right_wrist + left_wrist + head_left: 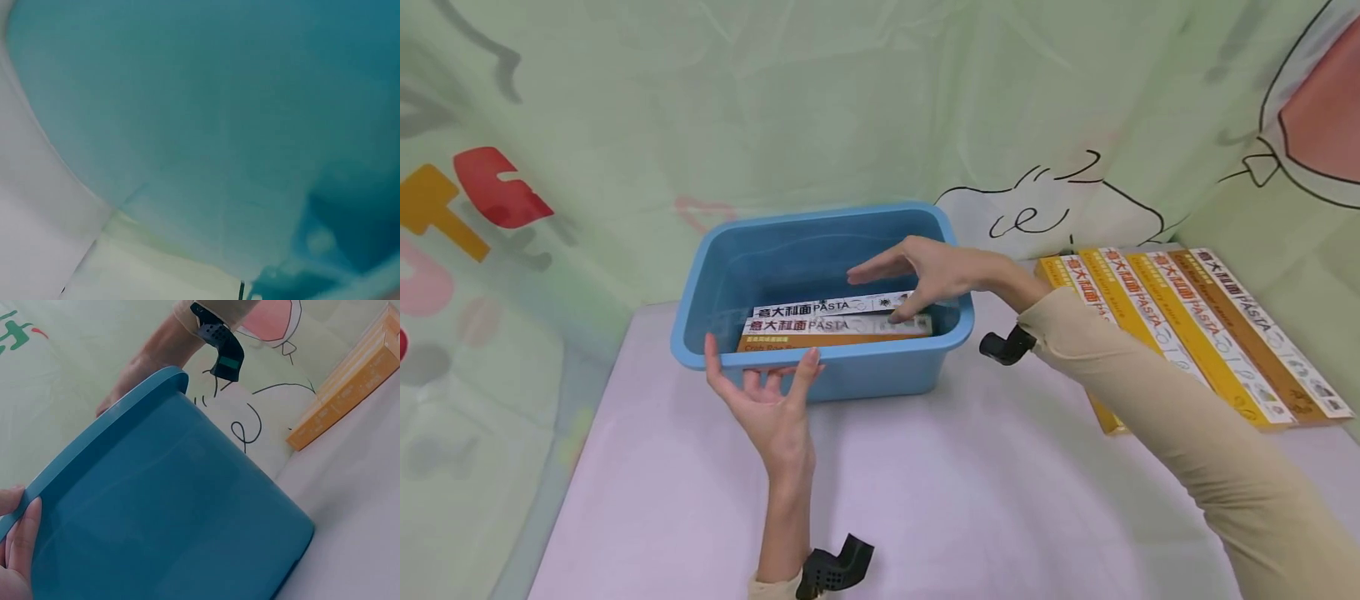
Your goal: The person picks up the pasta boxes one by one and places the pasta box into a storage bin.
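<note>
A blue plastic bin [872,375] stands on the table, with two long pasta boxes [838,327] lying in it side by side. The nearer box has an orange side; the lower part of both is hidden by the bin's front wall. My left hand [778,417] holds the bin's front rim, its fingers under and over the lip, as the left wrist view also shows at the rim [75,447]. Over the bin's right end reaches my right hand [928,271], fingers extended and spread, thumb at the nearer box's right end. The right wrist view shows mostly the blue bin wall [187,125], blurred.
Several more pasta boxes [1195,333], yellow and brown with white strips, lie in a row on the table's right, partly behind my right forearm. A printed green cloth [820,108] hangs behind the bin. The tabletop [970,500] is pale lilac.
</note>
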The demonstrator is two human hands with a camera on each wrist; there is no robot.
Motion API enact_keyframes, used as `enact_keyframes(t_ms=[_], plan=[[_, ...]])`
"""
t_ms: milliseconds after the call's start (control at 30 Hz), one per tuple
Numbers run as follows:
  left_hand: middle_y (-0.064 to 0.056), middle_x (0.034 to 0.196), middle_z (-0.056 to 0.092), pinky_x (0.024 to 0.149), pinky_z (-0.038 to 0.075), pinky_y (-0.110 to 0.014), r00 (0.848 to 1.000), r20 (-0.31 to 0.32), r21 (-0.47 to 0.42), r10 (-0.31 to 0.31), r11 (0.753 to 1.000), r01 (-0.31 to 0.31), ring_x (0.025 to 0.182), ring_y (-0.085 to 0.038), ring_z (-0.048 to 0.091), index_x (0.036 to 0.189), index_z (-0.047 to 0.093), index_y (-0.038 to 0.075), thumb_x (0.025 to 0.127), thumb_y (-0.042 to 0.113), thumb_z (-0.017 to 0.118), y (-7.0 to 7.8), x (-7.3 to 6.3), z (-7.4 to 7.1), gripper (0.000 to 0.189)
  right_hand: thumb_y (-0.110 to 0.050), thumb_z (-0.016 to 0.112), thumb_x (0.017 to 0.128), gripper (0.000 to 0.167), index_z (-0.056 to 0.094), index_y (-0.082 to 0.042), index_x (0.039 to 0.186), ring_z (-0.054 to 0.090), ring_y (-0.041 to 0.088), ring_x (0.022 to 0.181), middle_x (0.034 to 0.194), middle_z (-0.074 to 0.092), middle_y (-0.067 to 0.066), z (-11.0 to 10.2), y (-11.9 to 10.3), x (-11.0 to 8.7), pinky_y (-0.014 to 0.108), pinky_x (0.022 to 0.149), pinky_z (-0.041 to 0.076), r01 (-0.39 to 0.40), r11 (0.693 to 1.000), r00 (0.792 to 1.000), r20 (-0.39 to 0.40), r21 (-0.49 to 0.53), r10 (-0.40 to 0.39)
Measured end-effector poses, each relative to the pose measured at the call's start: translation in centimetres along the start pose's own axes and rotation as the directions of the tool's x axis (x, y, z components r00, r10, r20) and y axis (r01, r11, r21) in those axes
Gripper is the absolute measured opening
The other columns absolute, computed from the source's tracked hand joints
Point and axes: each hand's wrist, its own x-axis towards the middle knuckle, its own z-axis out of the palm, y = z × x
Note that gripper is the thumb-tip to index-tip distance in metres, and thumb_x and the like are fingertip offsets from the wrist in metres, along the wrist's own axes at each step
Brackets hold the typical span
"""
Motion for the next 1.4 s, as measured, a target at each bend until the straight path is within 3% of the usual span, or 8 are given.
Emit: enact_keyframes(t_ms=[233,467,667,800,1033,1133,1300,1400], plan=[[-0.019,0.146,0.052,0.08,0.067,-0.042,1.0,0.001,-0.004,0.007,1.0,-0.007,0.087,-0.023,0.064,0.167,0.008,0.02,0.086,-0.012,0.079,0.0,0.0,0.1,0.113,-0.006,0.075,0.094,0.058,0.056,-0.004,0.149,0.047,0.027,0.147,0.15,0.059,0.011,-0.4,-0.6,-4.6,0.055,0.125,0.036,-0.001,0.999,0.972,-0.233,0.042,0.01],[-0.021,0.146,0.051,0.08,0.067,-0.041,1.0,0.004,-0.006,0.018,1.0,-0.018,0.087,-0.023,0.064,0.167,0.009,0.019,0.086,-0.012,0.079,0.0,0.1,-0.1,0.112,-0.003,0.074,0.096,0.06,0.056,-0.014,0.151,0.042,0.02,0.149,0.155,0.055,0.005,2.5,-0.7,-11.4,0.057,0.126,0.032,-0.042,0.999,0.868,-0.494,0.023,0.048],[-0.022,0.147,0.049,0.08,0.067,-0.041,1.0,0.002,-0.017,0.013,1.0,-0.013,0.089,-0.024,0.064,0.167,0.009,0.019,0.085,-0.013,0.079,-0.1,0.0,0.0,0.112,0.006,0.072,0.094,0.062,0.055,-0.01,0.152,0.043,0.002,0.143,0.154,0.055,-0.003,6.6,2.1,-17.2,0.013,0.116,0.036,-0.093,0.995,0.698,-0.711,0.02,0.08],[-0.023,0.147,0.049,0.08,0.067,-0.04,1.0,0.0,-0.021,0.009,1.0,-0.009,0.088,-0.024,0.064,0.166,0.011,0.021,0.086,-0.013,0.078,-0.1,0.0,0.1,0.111,0.003,0.073,0.095,0.061,0.053,-0.006,0.152,0.043,-0.008,0.138,0.151,0.055,-0.014,9.3,5.7,-21.7,0.003,0.109,0.036,-0.217,0.974,0.574,-0.798,0.067,0.183],[-0.024,0.147,0.047,0.08,0.067,-0.039,1.0,-0.007,-0.032,0.009,0.999,-0.009,0.088,-0.026,0.063,0.166,0.013,0.023,0.086,-0.013,0.078,0.1,-0.1,0.0,0.11,-0.02,0.069,0.103,0.067,0.039,-0.011,0.162,0.033,-0.009,0.145,0.166,0.038,-0.005,13.9,9.1,-28.7,-0.004,0.105,0.03,-0.473,0.827,0.344,-0.801,0.304,0.491],[-0.024,0.147,0.047,0.08,0.067,-0.038,1.0,-0.006,-0.038,0.01,0.999,-0.01,0.089,-0.026,0.064,0.166,0.012,0.022,0.086,-0.013,0.078,0.1,-0.1,0.0,0.11,-0.016,0.071,0.102,0.067,0.04,-0.01,0.161,0.035,-0.015,0.138,0.163,0.041,-0.013,15.1,9.1,-30.1,-0.005,0.103,0.03,-0.478,0.826,0.325,-0.814,0.298,0.481],[-0.025,0.146,0.048,0.081,0.067,-0.038,1.0,0.002,-0.04,0.018,0.999,-0.018,0.09,-0.026,0.065,0.166,0.011,0.02,0.087,-0.014,0.077,0.1,-0.1,0.0,0.109,0.002,0.075,0.095,0.068,0.044,0.002,0.155,0.041,-0.022,0.124,0.147,0.047,-0.027,15.9,8.6,-30.7,-0.003,0.103,0.034,-0.419,0.883,0.373,-0.846,0.211,0.38],[-0.025,0.145,0.048,0.081,0.067,-0.038,1.0,0.008,-0.032,0.019,0.999,-0.019,0.091,-0.026,0.065,0.166,0.01,0.02,0.087,-0.013,0.077,0.1,-0.1,0.0,0.109,0.004,0.076,0.093,0.068,0.044,0.008,0.153,0.042,-0.025,0.119,0.154,0.051,-0.011,16.0,8.2,-30.4,-0.004,0.098,0.038,-0.436,0.88,0.402,-0.835,0.187,0.377]])
